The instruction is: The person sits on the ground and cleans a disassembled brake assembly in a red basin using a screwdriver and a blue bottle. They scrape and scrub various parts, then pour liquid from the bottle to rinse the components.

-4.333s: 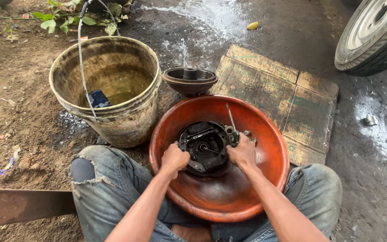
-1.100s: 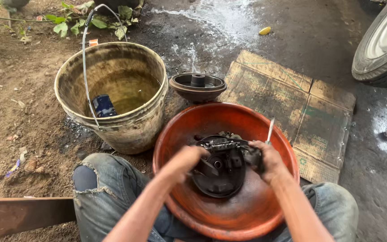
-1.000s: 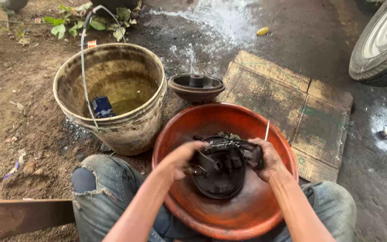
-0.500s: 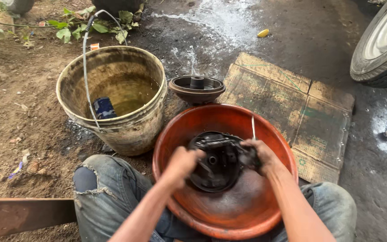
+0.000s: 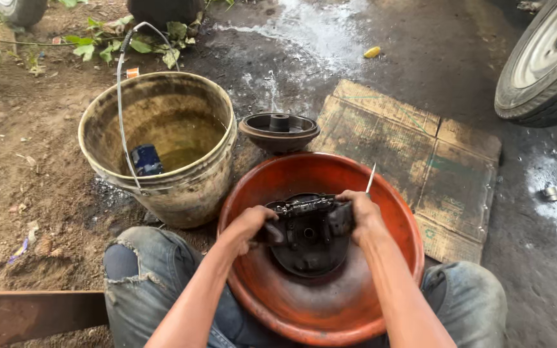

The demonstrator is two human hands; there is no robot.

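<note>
The left hand [image 5: 251, 223] was clamped on the near-left edge of a black, greasy round brake assembly [image 5: 307, 235], and the right hand [image 5: 356, 216] gripped its right side, fingers closed over it with a thin pale stick [image 5: 371, 180] poking up behind them. The assembly stood tilted up in the middle of a wide red basin [image 5: 381, 193] that rested between the person's knees in torn jeans [image 5: 143, 277]. The part looked dark and oily, and no liquid showed pooled in the basin, so the work seemed in an early or middle stage, with grime left on the part. Just beyond the basin sat a dark drum-shaped part [image 5: 280, 131] on the wet ground. Left of the basin, near its rim, stood a dirty bucket [image 5: 191, 187] with murky liquid and a small blue container [image 5: 145, 160] inside. Behind and right of the basin lay flattened cardboard [image 5: 420, 161], and farther right a tyre [image 5: 546, 64].
</note>
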